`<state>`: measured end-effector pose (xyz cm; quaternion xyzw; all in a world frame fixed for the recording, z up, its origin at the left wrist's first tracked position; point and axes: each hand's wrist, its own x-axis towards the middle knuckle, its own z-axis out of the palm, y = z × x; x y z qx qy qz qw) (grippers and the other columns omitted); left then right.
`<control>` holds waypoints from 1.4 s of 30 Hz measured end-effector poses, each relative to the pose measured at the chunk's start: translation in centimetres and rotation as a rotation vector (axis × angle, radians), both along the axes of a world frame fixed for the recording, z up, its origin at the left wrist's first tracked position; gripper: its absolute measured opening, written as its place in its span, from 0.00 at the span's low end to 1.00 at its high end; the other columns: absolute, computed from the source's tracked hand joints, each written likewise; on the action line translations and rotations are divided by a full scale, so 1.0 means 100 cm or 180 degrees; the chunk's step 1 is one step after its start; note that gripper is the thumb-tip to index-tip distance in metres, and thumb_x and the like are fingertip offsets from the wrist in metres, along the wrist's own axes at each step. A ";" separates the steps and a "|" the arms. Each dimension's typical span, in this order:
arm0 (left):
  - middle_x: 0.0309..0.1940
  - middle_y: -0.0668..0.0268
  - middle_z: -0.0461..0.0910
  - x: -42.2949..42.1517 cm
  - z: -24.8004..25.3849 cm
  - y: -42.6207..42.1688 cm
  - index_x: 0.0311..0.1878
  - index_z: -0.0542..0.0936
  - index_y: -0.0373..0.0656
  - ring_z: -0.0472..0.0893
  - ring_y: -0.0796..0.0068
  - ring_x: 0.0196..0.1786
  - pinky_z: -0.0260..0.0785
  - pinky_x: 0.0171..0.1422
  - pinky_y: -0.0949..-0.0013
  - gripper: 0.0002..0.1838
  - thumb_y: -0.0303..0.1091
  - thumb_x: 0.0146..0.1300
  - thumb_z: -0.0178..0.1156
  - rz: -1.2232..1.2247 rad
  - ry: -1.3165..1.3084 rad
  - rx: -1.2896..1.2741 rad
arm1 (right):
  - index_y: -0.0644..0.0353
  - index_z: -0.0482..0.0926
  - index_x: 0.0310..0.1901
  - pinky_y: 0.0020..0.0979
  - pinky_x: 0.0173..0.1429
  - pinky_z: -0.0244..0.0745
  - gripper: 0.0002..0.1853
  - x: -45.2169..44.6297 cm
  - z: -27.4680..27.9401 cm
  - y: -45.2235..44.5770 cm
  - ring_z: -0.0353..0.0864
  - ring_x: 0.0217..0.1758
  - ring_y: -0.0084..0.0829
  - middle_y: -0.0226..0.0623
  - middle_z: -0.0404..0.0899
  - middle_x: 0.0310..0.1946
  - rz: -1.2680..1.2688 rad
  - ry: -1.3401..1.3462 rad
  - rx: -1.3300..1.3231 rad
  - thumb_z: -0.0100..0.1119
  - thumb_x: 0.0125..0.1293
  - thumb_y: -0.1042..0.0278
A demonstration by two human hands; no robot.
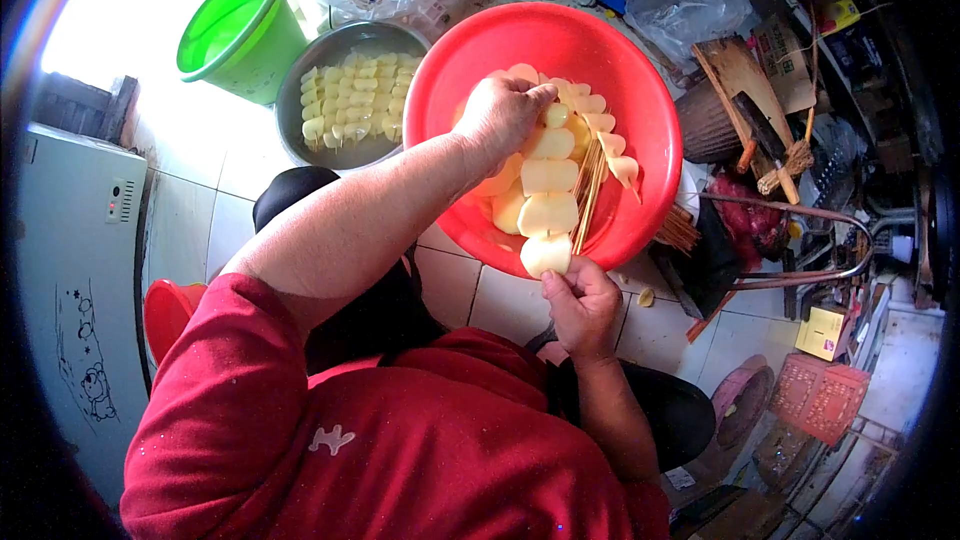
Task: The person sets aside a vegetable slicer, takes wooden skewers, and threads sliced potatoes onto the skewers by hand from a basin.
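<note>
A skewer of pale yellow slices [549, 176] runs over the red basin [455, 50]. My left hand [503, 122] is closed around its upper end. At its lower end my right hand [583, 308] pinches the last slice [546, 254] between thumb and fingers, by the basin's near rim. Thin wooden sticks [588, 202] lie in the basin, to the right of the held skewer. Beside them is another row of slices [613, 144], against the basin's right side. Loose slices [507, 208] lie partly hidden beneath the held skewer and my left hand.
A metal bowl [290, 105] with several skewered slices stands left of the basin, near a green bucket [262, 52]. Plastic bags [690, 0] lie behind. At the right are a knife [762, 126], wooden boards and a metal frame; a white cabinet [75, 230] stands at the left.
</note>
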<state>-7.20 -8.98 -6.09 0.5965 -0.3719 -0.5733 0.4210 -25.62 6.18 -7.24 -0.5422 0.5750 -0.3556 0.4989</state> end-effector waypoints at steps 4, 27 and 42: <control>0.32 0.62 0.80 0.000 0.022 0.007 0.44 0.79 0.35 0.80 0.72 0.31 0.73 0.35 0.69 0.17 0.43 0.66 0.55 -0.0232 -0.0378 0.0511 | 0.64 0.78 0.38 0.17 0.21 0.62 0.06 0.001 0.002 -0.001 0.66 0.17 0.13 0.26 0.75 0.20 -0.0095 -0.0224 -0.0036 0.60 0.60 0.72; 0.44 0.60 0.77 -0.013 0.006 0.012 0.58 0.71 0.39 0.79 0.67 0.45 0.75 0.49 0.66 0.23 0.26 0.58 0.61 -0.0211 0.0693 -0.0083 | 0.65 0.76 0.42 0.18 0.22 0.65 0.09 -0.005 0.004 -0.010 0.71 0.22 0.15 0.32 0.79 0.27 -0.0268 -0.0655 0.0280 0.59 0.61 0.73; 0.45 0.62 0.77 -0.007 0.018 0.012 0.59 0.72 0.41 0.78 0.66 0.46 0.74 0.48 0.63 0.26 0.18 0.53 0.56 -0.0360 0.1055 0.0262 | 0.63 0.78 0.41 0.16 0.21 0.62 0.09 -0.006 0.009 -0.012 0.70 0.22 0.15 0.30 0.79 0.27 -0.0397 -0.1164 0.0585 0.59 0.59 0.74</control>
